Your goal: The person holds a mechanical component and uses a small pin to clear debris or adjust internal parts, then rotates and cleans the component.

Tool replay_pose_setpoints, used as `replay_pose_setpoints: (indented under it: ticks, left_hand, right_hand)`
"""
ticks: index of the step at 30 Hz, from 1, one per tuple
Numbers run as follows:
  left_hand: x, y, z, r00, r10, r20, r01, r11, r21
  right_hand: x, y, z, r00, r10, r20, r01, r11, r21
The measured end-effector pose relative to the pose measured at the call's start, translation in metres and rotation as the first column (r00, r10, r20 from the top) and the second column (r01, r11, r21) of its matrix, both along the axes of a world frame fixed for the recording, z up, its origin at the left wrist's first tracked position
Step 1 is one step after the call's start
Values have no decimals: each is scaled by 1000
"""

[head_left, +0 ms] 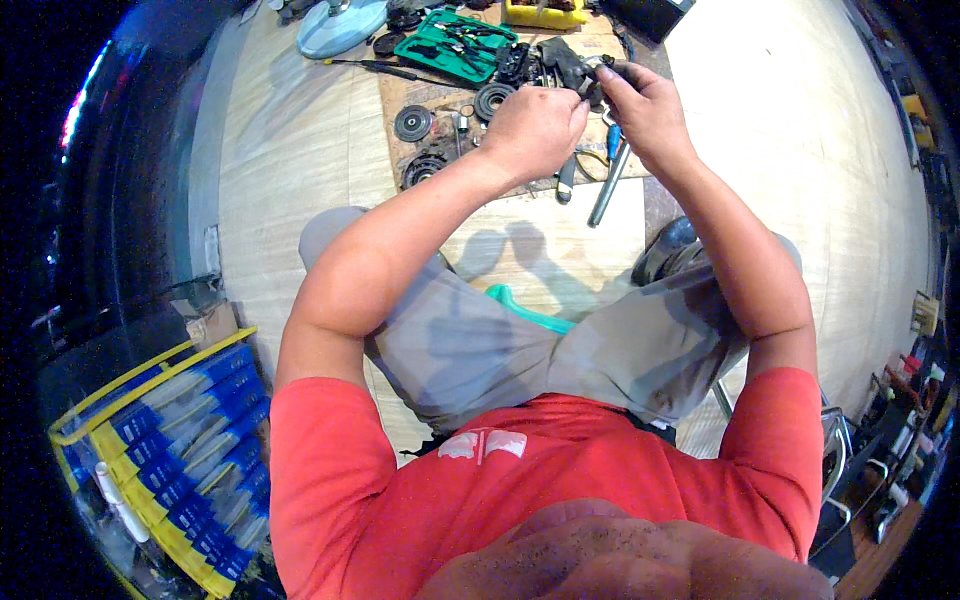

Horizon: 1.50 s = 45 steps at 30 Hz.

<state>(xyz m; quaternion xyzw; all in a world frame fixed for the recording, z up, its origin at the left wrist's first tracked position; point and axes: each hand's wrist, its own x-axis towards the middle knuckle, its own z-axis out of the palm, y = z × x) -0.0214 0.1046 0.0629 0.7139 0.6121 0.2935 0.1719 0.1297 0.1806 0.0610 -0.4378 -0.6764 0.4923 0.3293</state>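
My left hand (540, 130) reaches over the cardboard mat with its fingers curled closed; what it grips is hidden behind the knuckles. Close beside it, my right hand (648, 110) is pinched, thumb against darkened fingers, on something too small and dark to make out. Dark metal machine parts (565, 65) and black cloth-like material lie just beyond both hands. Round pulley-like parts, one a ribbed disc (413, 123) and another a ring (492, 101), rest left of my left hand. Below the hands lie a blue-handled tool (613, 140) and a metal bar (608, 190).
A green tool case (458, 46) with black tools lies open at the back, near a light-blue round base (342, 28) and a yellow tray (545, 14). A dark box (650, 15) stands at back right. A yellow-and-blue rack (175, 460) is at lower left.
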Motion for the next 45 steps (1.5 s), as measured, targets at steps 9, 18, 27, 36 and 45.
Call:
replay_pose_setpoints:
  ticks: [9, 18, 27, 36, 45]
  left_hand:
    - [-9, 3, 4, 703, 138, 697, 176, 917, -359]
    - [-8, 0, 17, 864, 230, 447, -67, 933, -353]
    - [-10, 3, 8, 643, 185, 744, 216, 888, -407]
    - [-5, -2, 20, 727, 224, 649, 82, 910, -406]
    - [-6, 2, 8, 848, 186, 495, -44, 958, -285]
  right_hand:
    - [-2, -7, 9, 993, 101, -63, -104, 994, -39]
    - [-2, -7, 0, 996, 37, 85, -52, 982, 184]
    - [2, -6, 9, 996, 74, 43, -76, 996, 44]
    - [-2, -12, 8, 994, 45, 104, -65, 978, 198]
    - [-2, -15, 15, 971, 85, 223, -141, 958, 251]
